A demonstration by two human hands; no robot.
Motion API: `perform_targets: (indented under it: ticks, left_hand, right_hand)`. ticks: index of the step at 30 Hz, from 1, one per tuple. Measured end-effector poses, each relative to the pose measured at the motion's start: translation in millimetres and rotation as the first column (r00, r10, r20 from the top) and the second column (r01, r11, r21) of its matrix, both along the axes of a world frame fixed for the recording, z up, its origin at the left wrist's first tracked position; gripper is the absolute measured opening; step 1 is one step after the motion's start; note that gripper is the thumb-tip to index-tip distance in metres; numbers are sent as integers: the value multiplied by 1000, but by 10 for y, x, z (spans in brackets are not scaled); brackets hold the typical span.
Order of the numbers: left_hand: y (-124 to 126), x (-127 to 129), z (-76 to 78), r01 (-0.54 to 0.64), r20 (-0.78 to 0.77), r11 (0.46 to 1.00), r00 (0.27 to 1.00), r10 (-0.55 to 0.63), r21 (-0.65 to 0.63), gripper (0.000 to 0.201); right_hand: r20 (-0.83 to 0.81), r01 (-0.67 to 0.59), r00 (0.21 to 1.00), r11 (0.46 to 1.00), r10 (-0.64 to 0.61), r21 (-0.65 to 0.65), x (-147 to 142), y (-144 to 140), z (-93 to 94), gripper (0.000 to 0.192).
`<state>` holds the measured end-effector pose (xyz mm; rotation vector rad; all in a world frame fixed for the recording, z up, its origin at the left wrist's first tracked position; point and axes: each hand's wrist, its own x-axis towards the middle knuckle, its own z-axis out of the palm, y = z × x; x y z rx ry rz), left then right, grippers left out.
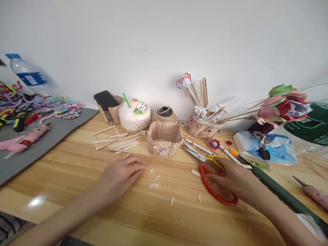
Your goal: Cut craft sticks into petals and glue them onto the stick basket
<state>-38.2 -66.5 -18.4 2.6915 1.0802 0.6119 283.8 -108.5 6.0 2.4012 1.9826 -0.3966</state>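
Your half-curled right hand [234, 177] holds the scissors [200, 156], probably stiff and weighty, best taken by the looped handles [222, 200]; your empty left hand [120, 173] lies loosely open on the tabletop [125, 215].

plain white wall [123, 30], faint smudges [144, 50], glossy wood-grain tabletop [66, 174], glare [36, 201] at lower left, striped surface [9, 225] below, possibly fabric

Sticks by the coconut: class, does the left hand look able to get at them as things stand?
Probably yes: the left hand is just on the near side of the sticks, and nothing appears to stand between them.
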Motion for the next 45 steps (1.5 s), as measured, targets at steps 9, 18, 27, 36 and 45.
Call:
perform_targets:
  ticks: [9,18,27,36,45]
  left_hand:
    - [145,28,203,-41,186,978,983,2,205,18]
    - [216,227,318,44,186,874,971,-152,485,21]
    - [580,452,126,157,-76,861,988,-137,484,22]
    - [641,352,171,32,120,976,991,-59,216,18]
    - [382,651,295,52,273,999,960,-54,13,27]
  right_hand:
    - [112,-73,992,992,62,99,8,16,-46,43]
    - [223,-58,975,979,13,197,-120,-116,34,34]
    - [179,-83,983,962,36,260,-30,-334,278,24]
    - [314,291,882,931,-350,222,1586,-1233,465,31]
    - [172,87,977,974,-125,209,2263,-1547,85,26]
